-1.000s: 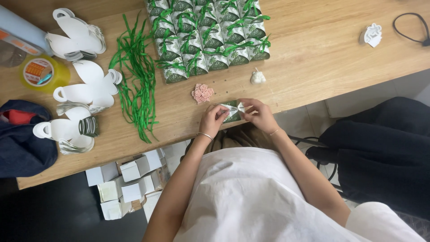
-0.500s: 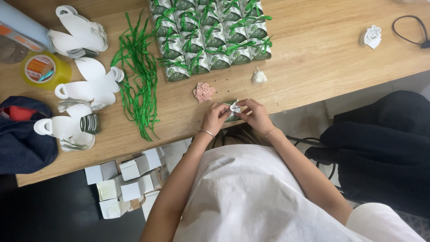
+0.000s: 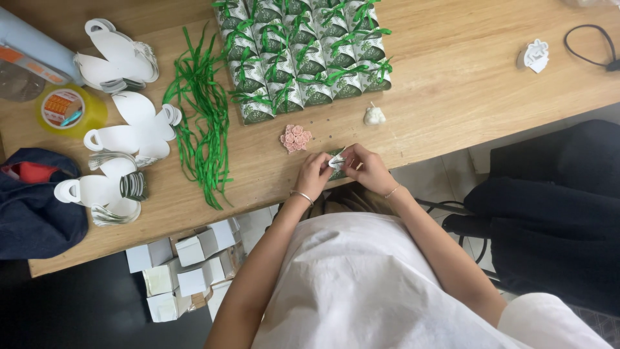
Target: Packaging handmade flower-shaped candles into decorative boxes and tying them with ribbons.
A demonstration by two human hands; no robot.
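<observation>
Under both hands the wooden table (image 3: pixel 452 84) is stretching away, and I am looking down on it from above. Well beyond the fingers, a tight block of green-and-white favour boxes (image 3: pixel 303 58) is sitting with ribbon bows on top. Off to the left of the fingers, a loose bundle of green ribbon strips (image 3: pixel 203 129) is trailing across the wood, and farther left flat white box blanks (image 3: pixel 123 139) are lying in stacks beside a roll of yellow tape (image 3: pixel 68 110). Just past the left fingers a small pink flower cluster (image 3: pixel 295 138) is resting, and a little white trinket (image 3: pixel 374 116) is lying just beyond the right fingers. My left hand (image 3: pixel 314 174) and right hand (image 3: pixel 368 169) are meeting at the near table edge; the fingers of both are pinching one small green-and-white box (image 3: pixel 336 159) between them, holding it just over the edge.
</observation>
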